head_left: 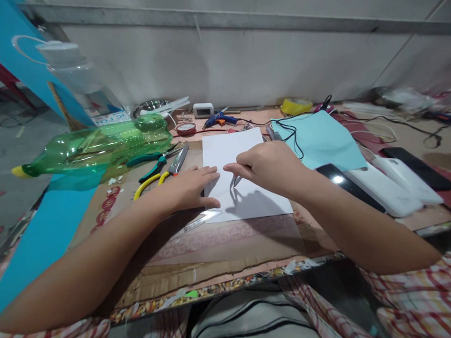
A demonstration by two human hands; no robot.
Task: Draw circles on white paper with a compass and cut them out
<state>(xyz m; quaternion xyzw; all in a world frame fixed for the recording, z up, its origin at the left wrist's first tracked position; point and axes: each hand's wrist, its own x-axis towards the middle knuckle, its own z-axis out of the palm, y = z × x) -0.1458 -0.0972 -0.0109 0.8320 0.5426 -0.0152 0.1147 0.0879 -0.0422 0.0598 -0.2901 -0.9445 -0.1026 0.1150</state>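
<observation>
A white sheet of paper [228, 144] lies in the middle of the work surface. My left hand [191, 188] rests flat across its left edge, fingers stretched out and thumb apart. Over the sheet, my right hand [266, 164] is closed around a drawing compass [234, 181]. Only its thin metal legs show below my fingers, meeting the paper; the top is hidden in the hand. A clear ruler [200, 222] sticks out under the paper's lower left corner. Just beyond my left hand lie yellow-handled scissors [147, 185] and green-handled pliers [158, 167].
A green plastic bottle [108, 144] lies at the left, before a clear water jug [83, 80]. A blue glue gun [221, 119] and yellow tape [295, 106] are at the back. Light blue paper [321, 140], cables and phones [349, 186] occupy the right side.
</observation>
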